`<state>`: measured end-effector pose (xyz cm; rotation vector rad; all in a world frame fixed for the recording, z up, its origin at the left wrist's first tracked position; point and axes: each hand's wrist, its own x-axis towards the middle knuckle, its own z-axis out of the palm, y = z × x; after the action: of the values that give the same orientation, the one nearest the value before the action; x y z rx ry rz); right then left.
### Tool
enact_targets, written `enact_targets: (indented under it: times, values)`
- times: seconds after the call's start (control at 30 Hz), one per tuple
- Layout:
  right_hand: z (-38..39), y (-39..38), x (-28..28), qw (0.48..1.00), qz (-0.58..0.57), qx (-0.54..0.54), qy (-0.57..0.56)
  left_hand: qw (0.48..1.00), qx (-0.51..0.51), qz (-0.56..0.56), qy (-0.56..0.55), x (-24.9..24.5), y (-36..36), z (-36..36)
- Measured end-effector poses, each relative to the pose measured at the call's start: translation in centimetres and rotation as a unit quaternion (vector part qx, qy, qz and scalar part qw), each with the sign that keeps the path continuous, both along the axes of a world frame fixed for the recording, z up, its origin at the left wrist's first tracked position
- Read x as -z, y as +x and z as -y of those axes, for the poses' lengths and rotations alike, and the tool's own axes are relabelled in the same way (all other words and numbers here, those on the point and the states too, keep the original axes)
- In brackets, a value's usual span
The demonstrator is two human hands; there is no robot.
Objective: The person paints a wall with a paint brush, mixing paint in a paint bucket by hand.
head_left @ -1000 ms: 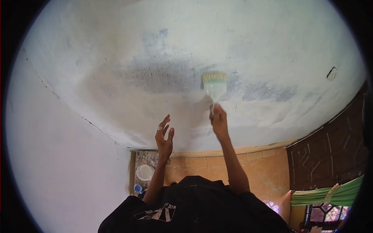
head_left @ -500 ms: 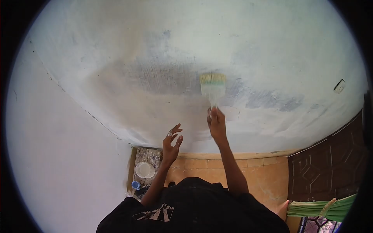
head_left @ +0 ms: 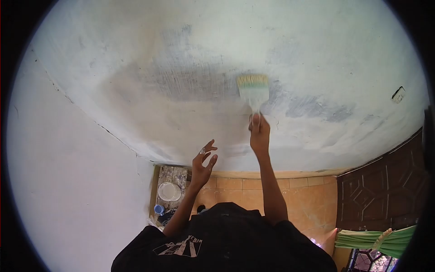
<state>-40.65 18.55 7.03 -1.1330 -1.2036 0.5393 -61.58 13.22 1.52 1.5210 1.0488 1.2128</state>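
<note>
My right hand (head_left: 259, 131) grips the handle of a wide paintbrush (head_left: 254, 93), its pale yellow and green bristles pointing up against the wall (head_left: 190, 131). Grey streaks and patches show through the whitish paint on both sides of the bristles. Lower and to the left, my left hand (head_left: 203, 162) is raised before the wall with fingers apart and nothing in it. A ring sits on one of its fingers.
Down at the left, a paint-spattered wooden surface (head_left: 168, 174) holds a white tub (head_left: 169, 191); a blue cup (head_left: 159, 209) is just below. An outlet-like fitting (head_left: 398, 95) is on the wall at right. A dark carved door (head_left: 380, 190) and green curtain (head_left: 362, 239) stand lower right.
My right hand has moved the paintbrush upward and slightly right along the wall. My left hand has risen a little, its fingers still apart.
</note>
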Motion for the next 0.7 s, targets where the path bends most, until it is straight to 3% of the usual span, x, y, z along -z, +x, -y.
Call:
enact_targets:
  times: [0.1,0.17,0.2,0.3,0.4,0.47,0.53,0.67,0.7]
  values:
    - [2.2,-1.3,7.0,0.999,-0.029,-0.011,-0.021,1.0,0.001,-0.009,0.017,-0.1,0.2,0.5]
    - [4.9,-1.9,8.1,0.993,-0.063,-0.043,-0.09,1.0,0.007,-0.01,0.013,0.2,0.2,0.9]
    - [5.4,-2.1,7.8,0.985,-0.111,-0.066,-0.113,1.0,0.011,-0.005,0.004,0.4,0.0,0.9]
    - [4.6,-2.4,3.6,0.995,-0.077,-0.057,-0.028,1.0,0.01,0.0,-0.01,0.0,0.1,1.0]
    - [3.0,-1.9,-2.9,0.992,-0.068,-0.105,-0.024,1.0,0.012,0.013,-0.014,-0.2,0.2,1.2]
    - [2.6,-1.8,-3.4,0.984,-0.099,-0.143,-0.045,1.0,0.011,0.021,-0.013,-0.2,0.3,1.5]
    - [1.8,-2.0,-2.0,0.969,-0.15,-0.181,-0.08,1.0,0.003,0.022,-0.01,-0.2,0.2,1.8]
    - [3.3,-2.9,9.5,0.985,-0.093,-0.106,-0.1,0.999,-0.028,0.03,-0.031,-0.3,-0.6,2.9]
    - [4.6,-3.8,9.9,0.986,-0.099,-0.103,-0.091,0.998,-0.036,0.025,-0.038,-0.2,-1.3,2.9]
